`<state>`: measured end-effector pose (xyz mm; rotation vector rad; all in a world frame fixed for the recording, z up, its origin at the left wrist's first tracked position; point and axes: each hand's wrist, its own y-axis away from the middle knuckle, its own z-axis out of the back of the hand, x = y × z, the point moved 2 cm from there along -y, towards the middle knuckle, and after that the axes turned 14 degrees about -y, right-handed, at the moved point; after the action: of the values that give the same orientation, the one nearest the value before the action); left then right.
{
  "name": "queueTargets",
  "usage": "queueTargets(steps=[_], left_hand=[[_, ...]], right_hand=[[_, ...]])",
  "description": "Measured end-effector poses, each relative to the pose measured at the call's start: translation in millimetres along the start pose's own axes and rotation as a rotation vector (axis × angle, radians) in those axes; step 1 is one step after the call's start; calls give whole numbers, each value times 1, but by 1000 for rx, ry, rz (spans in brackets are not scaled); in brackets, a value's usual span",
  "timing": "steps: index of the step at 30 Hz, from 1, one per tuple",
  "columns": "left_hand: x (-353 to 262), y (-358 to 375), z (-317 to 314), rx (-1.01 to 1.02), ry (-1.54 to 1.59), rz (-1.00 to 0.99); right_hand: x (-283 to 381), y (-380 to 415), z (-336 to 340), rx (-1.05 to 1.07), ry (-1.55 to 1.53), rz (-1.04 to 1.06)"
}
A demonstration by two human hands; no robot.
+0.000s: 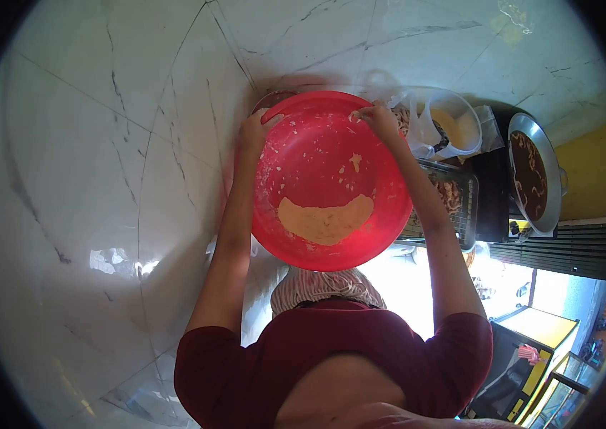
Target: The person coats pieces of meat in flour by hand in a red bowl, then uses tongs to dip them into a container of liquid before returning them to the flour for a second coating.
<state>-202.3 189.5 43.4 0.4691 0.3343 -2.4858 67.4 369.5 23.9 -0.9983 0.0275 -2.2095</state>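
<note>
Both my hands grip a large red plastic basin by its far rim. My left hand is closed on the rim at the upper left. At the upper right my right hand holds the same rim, with some white residue at the fingertips. A crescent of pale yellowish flour lies along the near side of the basin's inside. Crumbs and smears of it stick to the red wall. The basin appears tilted, its inside facing me.
To the right stand a clear plastic jug with pale contents, a glass tray of brownish pieces, and a wide metal pan with food in brown liquid. Marble-patterned tiled walls rise at the left and back.
</note>
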Motion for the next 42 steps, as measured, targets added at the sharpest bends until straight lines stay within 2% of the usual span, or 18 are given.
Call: queueTargets(steps=[4, 7, 10, 13, 16, 19, 22, 25, 27, 28, 30, 32, 36, 40, 42], left_hand=[[-2, 6, -8, 1, -106, -23], [7, 8, -18, -8, -129, -121], [13, 13, -22, -40, -29, -201], [16, 15, -21, -55, 14, -215], [15, 20, -20, -57, 66, -182], [12, 30, -15, -23, 90, -135], [16, 36, -18, -92, 109, -154], [13, 51, -13, -214, 71, -162], [6, 77, -4, -260, 101, -131], [-2, 93, 6, -203, 181, -106], [-19, 133, 22, -84, 342, -50], [-20, 175, 16, 48, 413, -96], [-28, 256, 15, 340, 203, -157], [-35, 287, 6, 543, 118, -273], [-38, 292, 2, 569, 127, -378]], right_hand=[[-14, 6, -20, -49, 103, 31], [12, 22, -25, -319, 294, 234], [23, 40, -47, -191, 151, 389], [5, 54, -86, 49, -168, -28], [-27, 67, -122, 292, -713, -394], [-37, 71, -137, 327, -859, -320], [-41, 60, -137, 359, -895, -419], [-45, 58, -116, 212, -398, -300], [-40, 62, -97, 178, -317, -267], [-36, 64, -88, 160, -277, -249], [-33, 73, -79, 288, -268, -225], [-32, 86, -79, 382, -272, -186], [-21, 116, -94, 538, -278, -101], [-2, 141, -113, 665, -267, 98], [5, 154, -118, 765, -227, 101]])
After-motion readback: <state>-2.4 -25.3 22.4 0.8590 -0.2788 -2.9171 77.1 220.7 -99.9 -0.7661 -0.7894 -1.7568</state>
